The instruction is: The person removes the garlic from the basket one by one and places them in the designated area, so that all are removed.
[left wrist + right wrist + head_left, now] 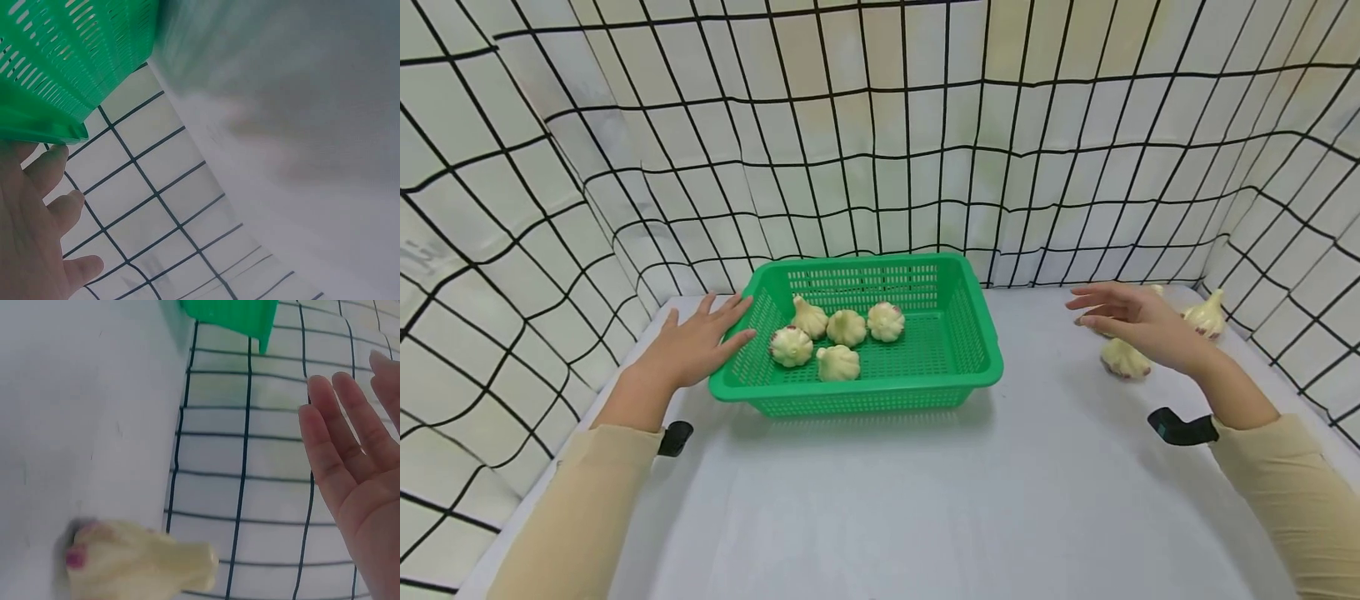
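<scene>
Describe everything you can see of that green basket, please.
The green basket looks like plastic: roughly rectangular, with slotted walls, a perforated base and a smooth rim with rounded corners. It sits upright on the pale tabletop, its long side running across the view. Five garlic bulbs lie inside, mostly toward the left. Fingers of the left hand appear to touch its left rim.
</scene>
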The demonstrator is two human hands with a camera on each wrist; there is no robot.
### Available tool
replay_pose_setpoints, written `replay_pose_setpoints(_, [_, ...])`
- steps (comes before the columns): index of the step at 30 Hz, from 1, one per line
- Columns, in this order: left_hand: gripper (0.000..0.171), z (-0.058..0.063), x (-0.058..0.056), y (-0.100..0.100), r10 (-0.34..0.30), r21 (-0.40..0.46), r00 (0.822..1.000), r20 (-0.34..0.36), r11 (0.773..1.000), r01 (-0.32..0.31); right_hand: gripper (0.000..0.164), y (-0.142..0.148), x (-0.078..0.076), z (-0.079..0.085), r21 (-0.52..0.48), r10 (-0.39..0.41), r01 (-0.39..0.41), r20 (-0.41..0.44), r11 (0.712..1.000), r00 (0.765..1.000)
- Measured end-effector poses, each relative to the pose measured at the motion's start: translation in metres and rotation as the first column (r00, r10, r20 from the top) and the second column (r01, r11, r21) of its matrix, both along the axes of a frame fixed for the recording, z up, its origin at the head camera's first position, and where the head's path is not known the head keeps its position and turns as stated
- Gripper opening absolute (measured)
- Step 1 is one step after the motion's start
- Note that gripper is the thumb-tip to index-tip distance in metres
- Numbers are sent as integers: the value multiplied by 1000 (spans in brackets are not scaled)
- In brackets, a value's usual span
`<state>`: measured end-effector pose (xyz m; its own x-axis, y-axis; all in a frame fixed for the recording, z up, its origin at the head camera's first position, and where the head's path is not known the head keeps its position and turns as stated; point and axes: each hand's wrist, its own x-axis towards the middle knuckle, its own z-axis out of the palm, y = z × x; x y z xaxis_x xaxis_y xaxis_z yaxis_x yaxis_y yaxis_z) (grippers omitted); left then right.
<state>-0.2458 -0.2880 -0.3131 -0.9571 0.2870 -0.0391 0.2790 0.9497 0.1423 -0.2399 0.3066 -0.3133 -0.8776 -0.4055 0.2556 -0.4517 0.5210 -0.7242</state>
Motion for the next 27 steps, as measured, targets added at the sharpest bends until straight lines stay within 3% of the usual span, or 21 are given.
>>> replay_pose_setpoints(14, [76, -1, 3, 0, 2, 10, 1000, 4, 1000, -2, 33, -72, -7, -3, -90, 126, -126, -2, 988, 992])
replay_pose_setpoints(27, [76, 0, 0, 0, -2, 6, 1000, 1, 1000, 2, 30, -125, -17, -9, -66, 220, -221, -26, 973, 975])
